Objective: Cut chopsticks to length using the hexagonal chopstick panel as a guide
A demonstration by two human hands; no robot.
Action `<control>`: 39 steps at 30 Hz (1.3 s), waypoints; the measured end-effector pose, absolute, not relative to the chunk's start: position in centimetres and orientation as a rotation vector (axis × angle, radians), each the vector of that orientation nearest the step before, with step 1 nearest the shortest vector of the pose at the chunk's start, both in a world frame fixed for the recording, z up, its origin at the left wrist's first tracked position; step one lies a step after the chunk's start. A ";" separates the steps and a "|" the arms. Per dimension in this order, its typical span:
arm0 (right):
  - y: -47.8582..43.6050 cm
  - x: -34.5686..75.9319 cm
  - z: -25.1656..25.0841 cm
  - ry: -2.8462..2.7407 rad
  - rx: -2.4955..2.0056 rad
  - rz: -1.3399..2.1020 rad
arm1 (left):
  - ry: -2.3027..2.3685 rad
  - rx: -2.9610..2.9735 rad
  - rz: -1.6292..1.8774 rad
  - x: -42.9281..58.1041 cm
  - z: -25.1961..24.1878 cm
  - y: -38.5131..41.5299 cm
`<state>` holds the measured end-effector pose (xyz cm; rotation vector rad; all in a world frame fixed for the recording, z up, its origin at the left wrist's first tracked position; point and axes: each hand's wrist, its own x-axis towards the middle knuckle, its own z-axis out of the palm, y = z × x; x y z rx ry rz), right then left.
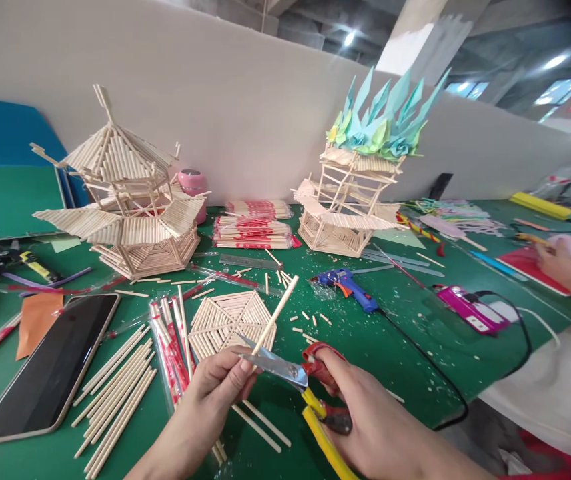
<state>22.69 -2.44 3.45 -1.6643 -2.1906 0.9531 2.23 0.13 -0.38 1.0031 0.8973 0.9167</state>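
My left hand [215,393] pinches a thin wooden stick [279,310] that slants up to the right. Around the stick's lower part, close to my left fingertips, lie the blades of the scissors [285,371]. My right hand [365,407] is wrapped round their red and yellow handles. Behind my left hand a hexagonal panel of sticks [233,317] rests on the green table [415,360]. Loose sticks [118,393] are spread to the left, beside red-and-white wrapped sticks [168,340]. Short cut pieces [305,327] are scattered right of the panel.
Two stick pagodas [148,233] [338,227] stand at the back, the right one topped with blue paper. A tablet [48,370] lies left. A blue glue gun [348,287] and its cord, plus a pink power strip [470,310], lie right. Another person's hand [560,263] is far right.
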 end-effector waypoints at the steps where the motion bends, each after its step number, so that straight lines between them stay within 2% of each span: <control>1: -2.5 22.7 3.6 -2.209 -1.662 0.923 | 0.846 0.938 0.887 2.2 -0.3 0.2; 8: -2.5 23.2 3.8 -2.260 -1.657 0.954 | 0.668 0.766 0.729 1.6 -0.3 0.2; 16: -2.6 22.6 3.1 -2.177 -1.712 0.944 | 0.935 0.952 0.868 2.3 -1.0 0.1; 23: -2.8 23.1 3.3 -2.280 -1.645 0.906 | 0.641 0.793 0.724 1.4 -0.4 0.3; 28: -2.9 23.2 3.3 -2.281 -1.675 0.945 | 0.659 0.805 0.711 1.6 -0.3 0.2; 34: -3.1 23.0 3.0 -2.204 -1.729 0.955 | 0.753 0.873 0.857 2.3 -0.3 0.0; 39: -3.1 23.2 3.0 -2.234 -1.645 0.902 | 0.579 0.732 0.733 1.8 -0.8 0.0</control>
